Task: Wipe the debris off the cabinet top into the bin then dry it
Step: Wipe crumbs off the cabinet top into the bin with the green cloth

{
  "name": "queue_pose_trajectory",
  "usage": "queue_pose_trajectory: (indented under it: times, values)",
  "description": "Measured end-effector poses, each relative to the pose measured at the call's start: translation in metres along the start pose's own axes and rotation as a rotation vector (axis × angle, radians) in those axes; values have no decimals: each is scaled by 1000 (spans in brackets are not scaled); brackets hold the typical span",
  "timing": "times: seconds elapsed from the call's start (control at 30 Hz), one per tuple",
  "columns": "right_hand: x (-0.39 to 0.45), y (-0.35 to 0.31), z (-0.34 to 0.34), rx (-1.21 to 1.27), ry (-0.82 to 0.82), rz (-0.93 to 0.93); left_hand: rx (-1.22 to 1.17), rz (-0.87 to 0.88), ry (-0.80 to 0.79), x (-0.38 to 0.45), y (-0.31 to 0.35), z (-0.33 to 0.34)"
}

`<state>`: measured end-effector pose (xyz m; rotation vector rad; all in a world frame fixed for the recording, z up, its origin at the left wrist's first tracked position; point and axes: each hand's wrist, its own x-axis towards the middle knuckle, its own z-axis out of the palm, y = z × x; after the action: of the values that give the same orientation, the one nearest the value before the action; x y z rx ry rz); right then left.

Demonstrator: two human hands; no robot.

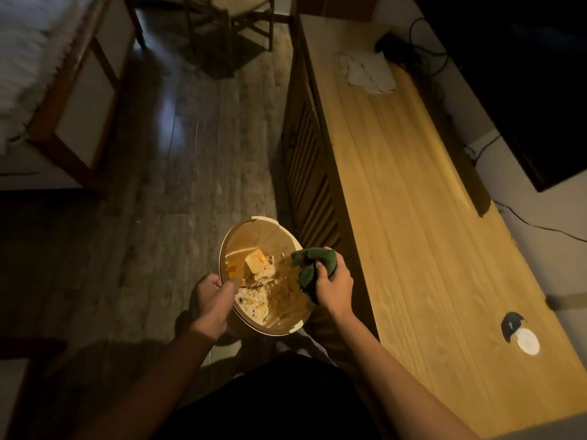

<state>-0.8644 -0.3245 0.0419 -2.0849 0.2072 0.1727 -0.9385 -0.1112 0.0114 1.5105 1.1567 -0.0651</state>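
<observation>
Shaking crumbs into the bin

The right hand (333, 281) squeezes the green cloth (313, 265) above the bin (254, 227); the left hand (211, 296) grips its rim. The white cloth (368, 73) lies far along the cabinet top (413, 201).

The bin (254, 236) is held above the floor (190, 154), just left of the cabinet (413, 201). Left hand (211, 296) is on the bin's left rim, right hand (333, 281) w/ the cloth (313, 265) over its right rim. Debris (254, 301) lies in the bin. On the cabinet top, a crumpled towel (368, 73) at the far end. Chair (235, 14) behind, far side of the floor.
</observation>
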Motion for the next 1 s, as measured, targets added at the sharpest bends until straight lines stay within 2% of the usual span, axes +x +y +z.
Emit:
queue_pose_trajectory:
  times: [0.23,0.4,0.73,1.0]
  values:
    - [103,-16,41,51,-40,48,-63,-81,33,83,67,35]
    - [164,-29,62,71,-75,128,-21,-210,-140,137,110,57]
    - [268,-60,100,-86,-301,102,88,-263,-105,232,160,92]
    - [342,-87,159,-138,-300,210,105,-384,-65,326,207,115]
